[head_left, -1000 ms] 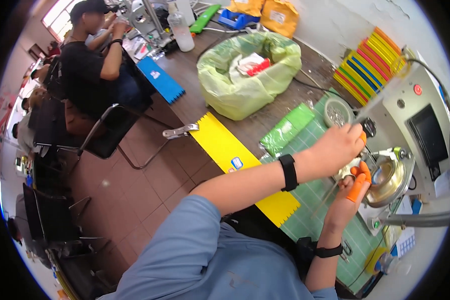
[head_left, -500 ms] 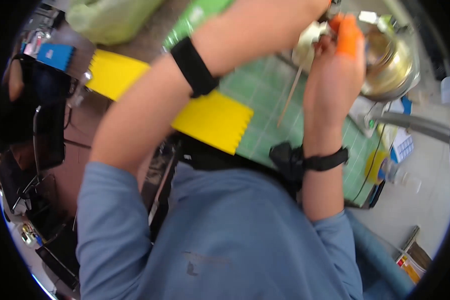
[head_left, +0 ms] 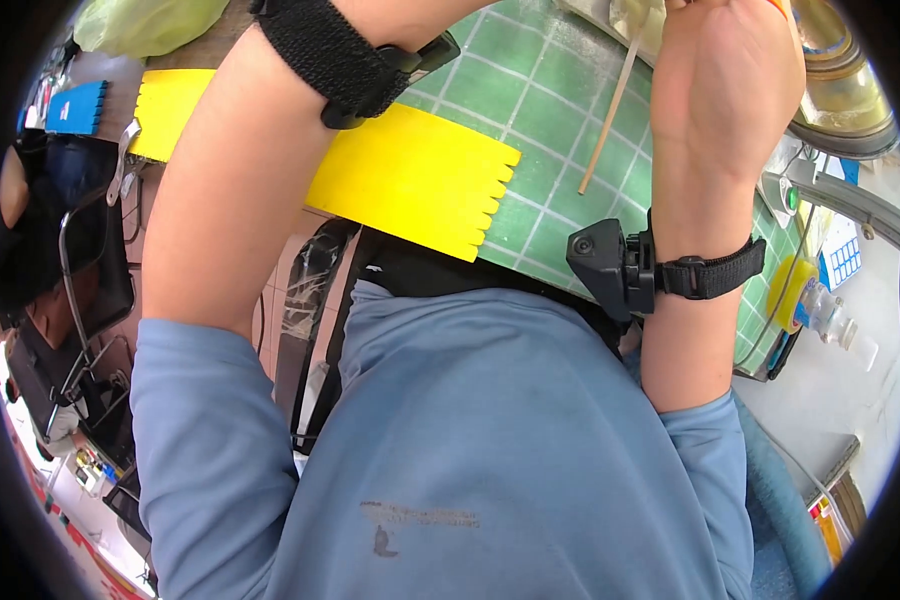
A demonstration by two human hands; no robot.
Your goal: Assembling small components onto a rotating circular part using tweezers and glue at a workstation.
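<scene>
My left forearm, with a black strap (head_left: 315, 50) round the wrist, reaches up and right past the top edge, so my left hand is out of view. My right hand (head_left: 725, 90) is at the upper right, palm side showing. Its fingertips are cut off by the top edge, and what they hold, if anything, is hidden. A sliver of orange shows at its thumb side. Beside this hand, a thin wooden stick (head_left: 610, 115) slants down over the green gridded mat (head_left: 530, 90). A small black camera (head_left: 605, 260) is strapped to my right wrist.
Yellow sheet with a notched edge (head_left: 420, 180) lies across the table's near edge. A brass-coloured round metal body (head_left: 845, 95) and a grey metal arm (head_left: 860, 205) stand at right, near a yellow-labelled bottle (head_left: 795, 290). A pale green bag (head_left: 150, 22) lies far left; black chairs (head_left: 70, 290) are left.
The view has shifted, so both arms sit higher and my left hand has left the picture. The orange cover on my right hand's digit is now almost wholly cut off.
</scene>
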